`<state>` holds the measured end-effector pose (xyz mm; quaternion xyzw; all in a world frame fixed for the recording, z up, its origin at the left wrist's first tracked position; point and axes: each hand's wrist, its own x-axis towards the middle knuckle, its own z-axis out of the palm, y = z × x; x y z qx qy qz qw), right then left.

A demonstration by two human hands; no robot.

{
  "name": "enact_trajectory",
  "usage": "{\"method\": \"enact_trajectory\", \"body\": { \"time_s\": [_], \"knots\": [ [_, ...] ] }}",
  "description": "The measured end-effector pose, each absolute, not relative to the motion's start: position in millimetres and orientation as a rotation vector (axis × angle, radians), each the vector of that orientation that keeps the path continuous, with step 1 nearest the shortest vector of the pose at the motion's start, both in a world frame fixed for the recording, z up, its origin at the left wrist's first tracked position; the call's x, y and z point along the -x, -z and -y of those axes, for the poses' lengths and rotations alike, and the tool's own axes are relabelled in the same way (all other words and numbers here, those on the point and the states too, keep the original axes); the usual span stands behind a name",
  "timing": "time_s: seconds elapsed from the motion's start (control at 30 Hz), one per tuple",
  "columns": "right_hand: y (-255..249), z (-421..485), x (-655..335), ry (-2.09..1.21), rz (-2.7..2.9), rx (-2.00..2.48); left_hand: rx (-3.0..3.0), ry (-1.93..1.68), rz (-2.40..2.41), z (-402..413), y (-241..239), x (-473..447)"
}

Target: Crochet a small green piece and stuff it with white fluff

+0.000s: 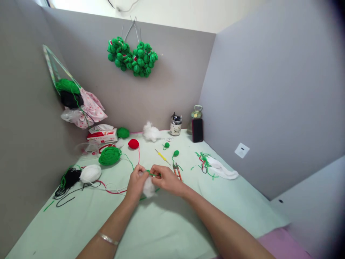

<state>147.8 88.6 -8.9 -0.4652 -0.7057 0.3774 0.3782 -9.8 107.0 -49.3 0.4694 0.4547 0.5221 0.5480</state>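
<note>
My left hand is closed in a pinch on green yarn near the middle of the table. From the other side my right hand pinches the same green yarn, its fingertips close to the left ones. Whether it forms a small crocheted piece is too small to tell. White fluffy stuffing sits below the fingers, partly hidden by both hands. Just beyond lie a yellow crochet hook and thread snips, partly behind my right hand. Two small green crocheted balls with yarn tails rest farther back.
Green yarn, red yarn, white yarn and black yarn lie leftward. Behind stand a tissue box, stuffing, a jar and a phone. Yarn scraps lie right; green crocheted bunches hang above.
</note>
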Motion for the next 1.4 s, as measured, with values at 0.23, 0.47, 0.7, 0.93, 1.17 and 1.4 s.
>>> {"method": "enact_trajectory", "body": {
  "time_s": [0.23, 0.47, 0.7, 0.93, 1.17, 1.4],
  "knots": [
    [22.4, -107.2, -150.6, -0.888, 1.622, 1.331, -1.064, -1.172, -0.946, -95.3, 26.5, 4.5],
    [12.1, -102.4, -154.9, -0.996, 1.651, 1.251, -1.09, -1.213, -0.954, -101.6, 31.2, 3.0],
    [13.3, -92.8, -147.9, -0.949, 1.773, 1.259, -1.093, -1.262, -1.033, -106.7, 36.3, 5.3],
    [14.8, -102.3, -149.9, -0.768, 1.688, 1.453, -1.091, -1.18, -0.99, -97.3, 30.1, 4.0],
    [6.6, -90.4, -152.3, -0.856, 1.81, 1.322, -1.188, -1.277, -1.025, -106.8, 36.6, 4.5],
    [12.1, -96.3, -143.8, -0.877, 1.713, 1.353, -1.232, -1.429, -1.038, -97.4, 36.4, -0.3]
  ]
}}
